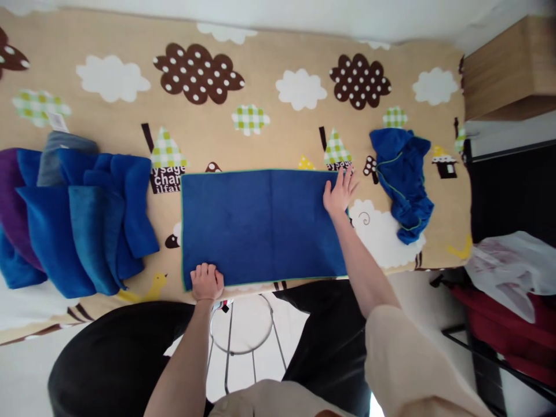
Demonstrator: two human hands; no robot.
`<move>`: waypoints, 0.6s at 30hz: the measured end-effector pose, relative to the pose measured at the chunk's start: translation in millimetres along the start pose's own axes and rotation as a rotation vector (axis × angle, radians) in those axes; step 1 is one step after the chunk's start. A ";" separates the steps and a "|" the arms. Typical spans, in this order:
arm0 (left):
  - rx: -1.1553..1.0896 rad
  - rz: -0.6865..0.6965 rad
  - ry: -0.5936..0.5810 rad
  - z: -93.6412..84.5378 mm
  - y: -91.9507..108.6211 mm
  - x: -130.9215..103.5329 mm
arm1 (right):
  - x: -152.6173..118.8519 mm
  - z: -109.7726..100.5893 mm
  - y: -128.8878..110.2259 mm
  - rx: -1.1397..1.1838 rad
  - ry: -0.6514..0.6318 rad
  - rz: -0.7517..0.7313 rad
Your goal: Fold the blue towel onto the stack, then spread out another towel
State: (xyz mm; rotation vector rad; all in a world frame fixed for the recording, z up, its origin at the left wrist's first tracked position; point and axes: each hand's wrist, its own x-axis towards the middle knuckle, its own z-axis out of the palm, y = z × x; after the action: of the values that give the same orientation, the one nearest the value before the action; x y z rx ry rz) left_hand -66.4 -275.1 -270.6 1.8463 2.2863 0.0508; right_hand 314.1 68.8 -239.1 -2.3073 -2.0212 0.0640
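Note:
A blue towel point(243, 226) with thin green edging lies flat in front of me, a crease running across its middle. At its near left corner, my left hand point(207, 282) is closed, fingers curled together on the cloth; the thumb's grip is partly hidden. Over the far right corner, my right hand point(341, 192) rests with fingers stretched and spread, touching the towel edge. Further right lies a crumpled blue towel point(402, 179) with the same green edging. To the left is a heap of folded cloths point(56, 231) in blue, teal, grey and purple.
A patterned beige cloth point(286, 145) covers the work surface. Past its right end are a wooden box-like piece point(499, 69), a clear plastic bag point(516, 260) and dark red fabric point(512, 324). Below the near edge stands a round metal stool frame point(230, 347), between my legs.

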 end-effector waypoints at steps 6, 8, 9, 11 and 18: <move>0.039 0.022 0.037 5.3 -2.7 -1.6 | -73.9 14.1 -61.5 0.056 -0.077 -0.237; 0.044 0.029 0.040 6.0 -3.0 -2.1 | -80.4 15.9 -64.8 0.056 -0.097 -0.272; 0.043 0.029 0.036 6.0 -3.0 -2.4 | -79.5 15.6 -62.7 0.054 -0.094 -0.282; 0.033 0.020 0.030 5.8 -2.8 -2.8 | -70.8 14.1 -52.6 0.043 -0.090 -0.306; -0.002 0.000 -0.004 4.2 -2.3 -2.5 | 13.0 11.2 -1.3 -0.041 -0.126 -0.076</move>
State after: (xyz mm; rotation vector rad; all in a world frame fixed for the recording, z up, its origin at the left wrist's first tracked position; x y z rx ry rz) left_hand -67.3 -278.5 -274.7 1.8442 2.2827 0.0487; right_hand 313.7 82.1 -249.9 -2.3020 -2.1873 0.1695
